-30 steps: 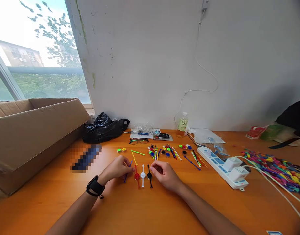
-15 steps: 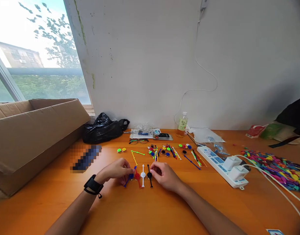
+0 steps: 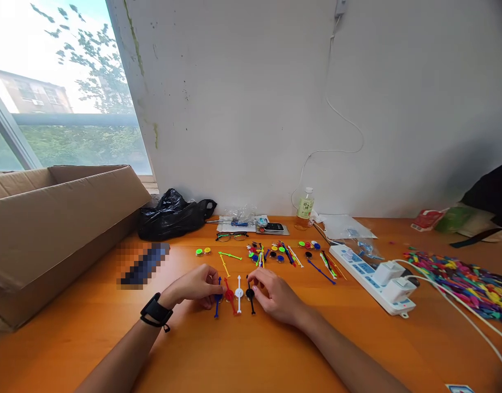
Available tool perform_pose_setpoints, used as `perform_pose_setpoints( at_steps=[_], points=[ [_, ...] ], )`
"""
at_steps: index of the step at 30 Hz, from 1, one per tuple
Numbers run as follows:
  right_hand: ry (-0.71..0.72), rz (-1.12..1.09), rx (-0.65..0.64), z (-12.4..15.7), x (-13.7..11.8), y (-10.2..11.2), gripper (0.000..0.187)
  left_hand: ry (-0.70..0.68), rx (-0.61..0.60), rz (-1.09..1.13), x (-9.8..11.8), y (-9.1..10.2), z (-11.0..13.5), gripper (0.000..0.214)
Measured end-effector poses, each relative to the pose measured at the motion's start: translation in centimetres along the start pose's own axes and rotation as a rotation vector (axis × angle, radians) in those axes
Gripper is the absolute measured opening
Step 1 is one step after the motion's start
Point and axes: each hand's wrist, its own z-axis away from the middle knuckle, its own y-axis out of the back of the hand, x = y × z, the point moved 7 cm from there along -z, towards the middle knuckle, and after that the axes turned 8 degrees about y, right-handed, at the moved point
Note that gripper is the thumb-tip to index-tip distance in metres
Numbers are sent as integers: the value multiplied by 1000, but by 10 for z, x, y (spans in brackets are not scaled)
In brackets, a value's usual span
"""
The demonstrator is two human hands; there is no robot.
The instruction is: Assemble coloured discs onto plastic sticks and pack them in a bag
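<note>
Four arrow spinners with round hubs lie side by side on the table in front of me. My left hand (image 3: 202, 286) is closed at the blue arrow spinner (image 3: 217, 313), thumb and fingers at its hub, which they partly cover. Beside it lie the red arrow spinner (image 3: 229, 295) and the white arrow spinner (image 3: 239, 293), neither touched. My right hand (image 3: 275, 293) is at the black arrow spinner (image 3: 249, 295), thumb and forefinger curled at its right side and upper end.
Behind the hands lie loose arrows (image 3: 230, 255) and round hubs (image 3: 199, 252) in several colours. A power strip (image 3: 369, 278) with plugged-in chargers stands at right, before a colourful heap (image 3: 459, 281). A cardboard box (image 3: 66, 218) stands left; a bottle (image 3: 305, 207) and glasses (image 3: 232, 237) are farther back.
The blue arrow has turned from slanting to nearly upright, in line with the others. My right forefinger and thumb have shifted slightly at the black spinner.
</note>
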Motion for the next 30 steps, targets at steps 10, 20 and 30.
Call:
perform_pose_setpoints(
  at_steps=[10, 20, 30],
  points=[
    [-157, 12, -107, 8, 16, -7, 11, -107, -6, -51, 6, -8, -1, 57],
    [-154, 15, -137, 7, 14, -6, 12, -74, 80, -122, 1, -2, -4, 58],
    [-120, 4, -155, 7, 9, -7, 10, -252, 796, -403, -4, 61, -12, 22]
  ],
)
